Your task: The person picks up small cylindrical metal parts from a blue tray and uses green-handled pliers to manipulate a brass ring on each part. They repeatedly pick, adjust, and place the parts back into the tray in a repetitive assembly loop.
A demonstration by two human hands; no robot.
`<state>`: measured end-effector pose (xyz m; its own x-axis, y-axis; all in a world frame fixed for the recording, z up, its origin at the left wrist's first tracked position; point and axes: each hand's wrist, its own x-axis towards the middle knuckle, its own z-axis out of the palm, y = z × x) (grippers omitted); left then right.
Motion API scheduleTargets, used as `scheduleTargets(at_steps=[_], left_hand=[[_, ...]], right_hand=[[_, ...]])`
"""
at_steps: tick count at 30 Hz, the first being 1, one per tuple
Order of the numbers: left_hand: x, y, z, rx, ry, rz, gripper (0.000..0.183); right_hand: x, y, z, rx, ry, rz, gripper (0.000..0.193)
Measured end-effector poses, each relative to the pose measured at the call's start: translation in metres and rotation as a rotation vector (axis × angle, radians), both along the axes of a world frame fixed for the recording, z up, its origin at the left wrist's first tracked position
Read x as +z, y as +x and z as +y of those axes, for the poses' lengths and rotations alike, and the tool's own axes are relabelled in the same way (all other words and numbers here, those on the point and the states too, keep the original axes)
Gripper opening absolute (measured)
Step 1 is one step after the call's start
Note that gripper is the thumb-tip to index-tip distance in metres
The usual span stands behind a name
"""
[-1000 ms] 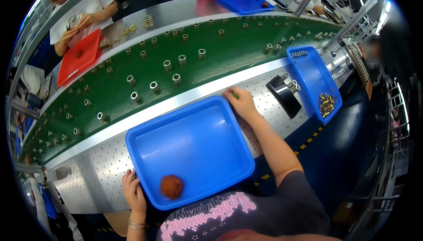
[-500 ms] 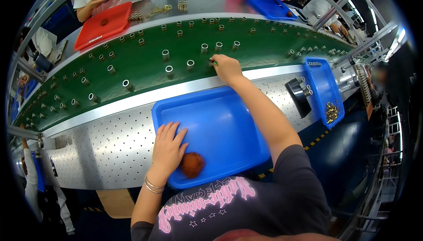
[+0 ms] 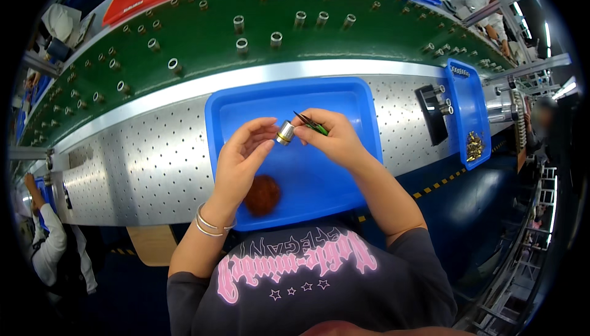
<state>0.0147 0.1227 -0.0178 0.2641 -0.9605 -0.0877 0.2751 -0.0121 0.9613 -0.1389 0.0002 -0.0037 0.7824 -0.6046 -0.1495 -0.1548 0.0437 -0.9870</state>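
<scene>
So the biggest thing in front of me is the green belt [image 3: 203, 41], dotted with metal sleeves [image 3: 238, 24]. Along my side runs the perforated metal desk [image 3: 153, 151], and on it sits my big blue tray [image 3: 319, 182]. Off to the right there's a narrower blue tray [image 3: 468, 105] with a black stand [image 3: 432, 114] just beside it.

Hands next, since they're what changed: half a second ago my right hand [image 3: 338, 139] was out over the belt and my left hand [image 3: 239, 161] was at the tray's left side. Now they face each other over the big blue tray. Beside my left wrist, in the tray, is a rough brown ball [image 3: 263, 196]. A dark pointed tool [image 3: 314, 125] with green on it is tucked in my right hand.

Smallest of the lot: a metal cylinder [image 3: 285, 133] with a gold-coloured band, up above the tray. My right fingers are pinched on it; my left fingers are apart around its other side, and honestly I can't tell if they're touching. So the piece is in close now, within reach of both hands.
</scene>
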Motion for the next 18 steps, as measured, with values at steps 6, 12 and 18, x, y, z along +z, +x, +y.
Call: scheduleTargets(at_steps=[6,12,18], left_hand=[[0.001,-0.017,0.011,-0.029,0.029,0.170,0.042],[0.001,-0.023,0.011,0.072,0.023,0.064,0.050],[0.007,-0.029,0.010,0.095,-0.026,-0.310,0.054]], right_hand=[[0.000,-0.005,0.008,0.090,0.054,-0.056,0.013],[0.008,-0.004,0.014,-0.050,-0.479,-0.066,0.017],[0.015,-0.002,0.031,0.052,-1.049,0.023,0.027]])
